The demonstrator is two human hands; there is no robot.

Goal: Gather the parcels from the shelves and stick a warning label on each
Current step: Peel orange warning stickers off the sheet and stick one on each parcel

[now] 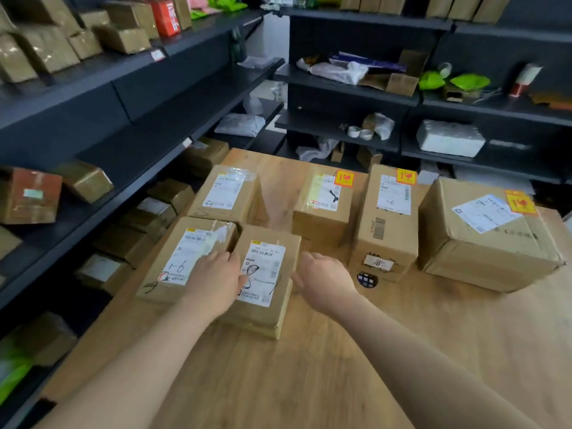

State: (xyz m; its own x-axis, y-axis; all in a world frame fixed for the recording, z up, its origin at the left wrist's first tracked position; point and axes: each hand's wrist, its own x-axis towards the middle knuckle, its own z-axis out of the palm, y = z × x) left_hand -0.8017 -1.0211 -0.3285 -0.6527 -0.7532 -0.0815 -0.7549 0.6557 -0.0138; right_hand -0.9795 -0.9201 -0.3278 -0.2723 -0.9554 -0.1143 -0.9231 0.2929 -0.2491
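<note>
The near box (266, 274) lies near-centre on the tabletop (340, 366), touching another unlabelled box (182, 261) on its left. My left grip (216, 280) holds its left edge, fingers in the seam and thumb on top. My right grip (322, 280) is curled at its right side, and I cannot tell if it has contact. I judge this is positioning. Next it needs a warning label, like the labelled boxes (383, 212) far right. Open room lies near and right. The shelves (93, 168) crowd the left edge.

On table (340, 366): front parcel (266, 283) between left hand (213, 280) and right hand (325, 280); shelves (139, 88) left, behind.
</note>
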